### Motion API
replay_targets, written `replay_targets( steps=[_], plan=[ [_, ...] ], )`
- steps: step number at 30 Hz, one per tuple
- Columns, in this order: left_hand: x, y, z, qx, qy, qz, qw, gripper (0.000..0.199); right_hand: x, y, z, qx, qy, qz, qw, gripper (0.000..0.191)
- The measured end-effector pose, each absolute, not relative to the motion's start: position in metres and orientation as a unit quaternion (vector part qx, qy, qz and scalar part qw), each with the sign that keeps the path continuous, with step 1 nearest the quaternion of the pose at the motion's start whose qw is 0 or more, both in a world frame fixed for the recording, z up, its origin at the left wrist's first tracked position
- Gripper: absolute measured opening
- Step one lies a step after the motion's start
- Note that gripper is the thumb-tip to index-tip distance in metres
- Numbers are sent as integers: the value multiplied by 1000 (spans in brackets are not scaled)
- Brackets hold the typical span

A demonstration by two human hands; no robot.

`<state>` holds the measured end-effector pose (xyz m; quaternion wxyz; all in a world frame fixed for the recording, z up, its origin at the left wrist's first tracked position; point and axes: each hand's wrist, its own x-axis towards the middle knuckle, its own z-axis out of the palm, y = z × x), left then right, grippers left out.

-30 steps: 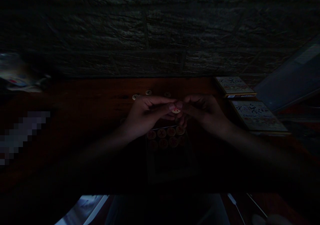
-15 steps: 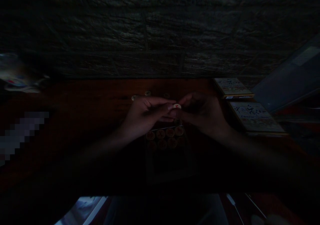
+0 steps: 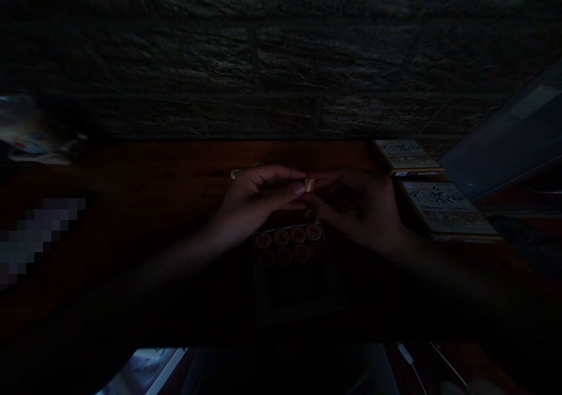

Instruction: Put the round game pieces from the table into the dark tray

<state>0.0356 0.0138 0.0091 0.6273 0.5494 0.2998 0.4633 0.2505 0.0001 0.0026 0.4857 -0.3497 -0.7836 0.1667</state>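
Xiangqi piece (image 3: 309, 185) turns from face-up to edge-on.
Left hand (image 3: 251, 201) pinches it — right hand (image 3: 364, 205) spread alongside, contact unclear — loosened left grip could drop it.

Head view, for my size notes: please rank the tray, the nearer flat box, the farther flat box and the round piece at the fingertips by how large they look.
1. Tray
2. Nearer flat box
3. Farther flat box
4. Round piece
Nearness to the camera may explain why 2 looks larger than 3.
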Motion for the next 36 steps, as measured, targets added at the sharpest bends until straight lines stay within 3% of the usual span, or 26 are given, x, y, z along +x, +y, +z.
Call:
replay_targets(
  steps=[11, 22, 31, 36],
  plan=[
    [34, 14, 10, 523, 268, 420, 692, 21, 251, 4, 10, -287, -825, 69, 482, 31],
    [31, 14, 8, 546, 301, 431, 653, 35, 254, 4, 9, -304, -827, 71, 469, 33],
    [34, 14, 7, 521, 293, 430, 677, 24, 252, 2, 12, -294, -831, 92, 463, 28],
    [34, 14, 8, 529, 305, 435, 662, 29, 253, 2, 12, -298, -832, 97, 458, 33]
  ],
)
